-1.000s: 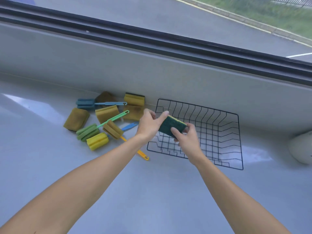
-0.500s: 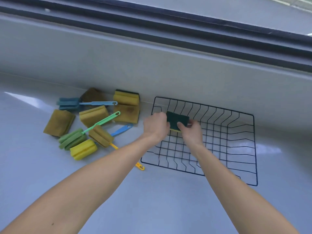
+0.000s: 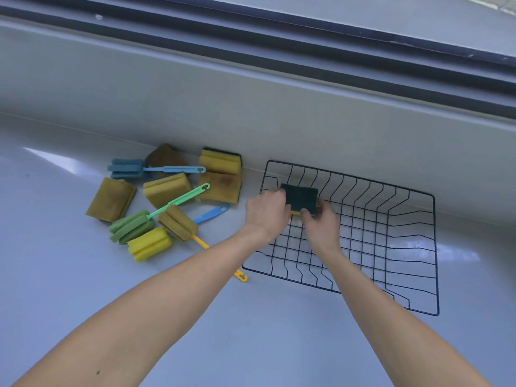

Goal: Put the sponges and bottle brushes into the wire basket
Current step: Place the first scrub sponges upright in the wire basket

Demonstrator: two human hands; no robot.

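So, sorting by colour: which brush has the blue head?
The blue-headed brush, farthest back by the wall; its pale blue handle points right, unlike the green and yellow ones.

Daylight, soft and even, coming in from the window [image 3: 418, 12] ahead of me at the far edge; overall bright, slightly cool/blue cast. The counter [image 3: 279, 344] is glossy: pale glare patches toward its left edge and its right edge, w/ washed-out sheen. Shadows weak, only thin soft ones under my arms. Wide-angle lens bends the window frame and the counter's far edge into slanted curves. Focus decent mid-frame, a bit soft at corners; mild compression smear.
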